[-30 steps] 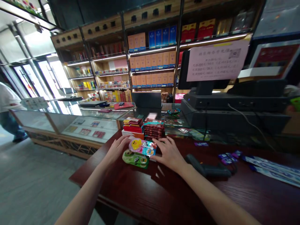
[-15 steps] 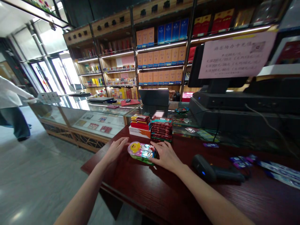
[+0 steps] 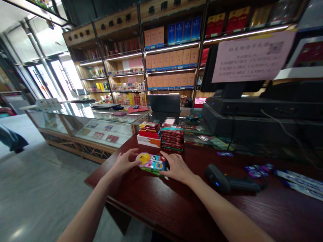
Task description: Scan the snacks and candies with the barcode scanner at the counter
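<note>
A small stack of shiny packets, with a yellow duck on its top one and green lower edges, lies on the dark red desk between my hands. My left hand curves round the duck end, its thumb touching the packets. At the other end, my right hand grips the stack between thumb and fingers. Just behind it stand a pile of red and yellow packs and a pile of dark red packets with teal edges.
To the right lie a black barcode scanner, purple packets and blue-white strips. A monitor with a pink notice stands behind. Glass display counters run leftward. Part of a walking person shows at the far left.
My left hand has closed in on the duck end, its thumb now touching the packets. My right hand stays at the other end. The person at the left has moved further out of view.
</note>
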The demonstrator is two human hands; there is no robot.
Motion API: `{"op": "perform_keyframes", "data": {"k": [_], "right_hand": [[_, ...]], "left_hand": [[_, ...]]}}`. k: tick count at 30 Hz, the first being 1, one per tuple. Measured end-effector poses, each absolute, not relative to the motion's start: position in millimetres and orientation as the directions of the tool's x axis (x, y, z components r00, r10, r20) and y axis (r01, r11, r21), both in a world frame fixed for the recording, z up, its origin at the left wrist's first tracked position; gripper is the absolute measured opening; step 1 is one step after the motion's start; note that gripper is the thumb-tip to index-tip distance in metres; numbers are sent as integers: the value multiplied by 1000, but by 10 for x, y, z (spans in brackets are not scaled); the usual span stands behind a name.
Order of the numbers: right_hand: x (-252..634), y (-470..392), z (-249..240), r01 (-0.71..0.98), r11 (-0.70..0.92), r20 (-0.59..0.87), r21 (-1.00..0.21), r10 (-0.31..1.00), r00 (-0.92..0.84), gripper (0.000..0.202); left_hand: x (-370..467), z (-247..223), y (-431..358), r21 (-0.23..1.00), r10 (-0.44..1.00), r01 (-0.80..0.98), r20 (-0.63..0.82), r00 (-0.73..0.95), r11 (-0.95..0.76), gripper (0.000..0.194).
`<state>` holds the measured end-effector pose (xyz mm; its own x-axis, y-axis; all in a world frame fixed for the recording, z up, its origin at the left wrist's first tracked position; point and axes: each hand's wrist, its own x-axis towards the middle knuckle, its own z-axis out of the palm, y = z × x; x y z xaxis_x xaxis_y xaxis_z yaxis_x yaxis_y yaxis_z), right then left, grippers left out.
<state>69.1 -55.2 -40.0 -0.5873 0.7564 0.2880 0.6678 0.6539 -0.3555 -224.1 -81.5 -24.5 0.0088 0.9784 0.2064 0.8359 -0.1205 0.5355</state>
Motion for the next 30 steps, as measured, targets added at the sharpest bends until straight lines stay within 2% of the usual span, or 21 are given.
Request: {"op": "perform_keyframes", "data": {"k": [6,30], "right_hand": [[713,-559,-431,665,657,296,-355,754,-587,91],[746,-662,-442,658,654,298,-373,756,-583,74]], "left_hand": [[-2259,-324,-830,486,973,847,181,142,-214,82],[-2196,-387,-790,466,973,857,172,157,-221,74]]}}
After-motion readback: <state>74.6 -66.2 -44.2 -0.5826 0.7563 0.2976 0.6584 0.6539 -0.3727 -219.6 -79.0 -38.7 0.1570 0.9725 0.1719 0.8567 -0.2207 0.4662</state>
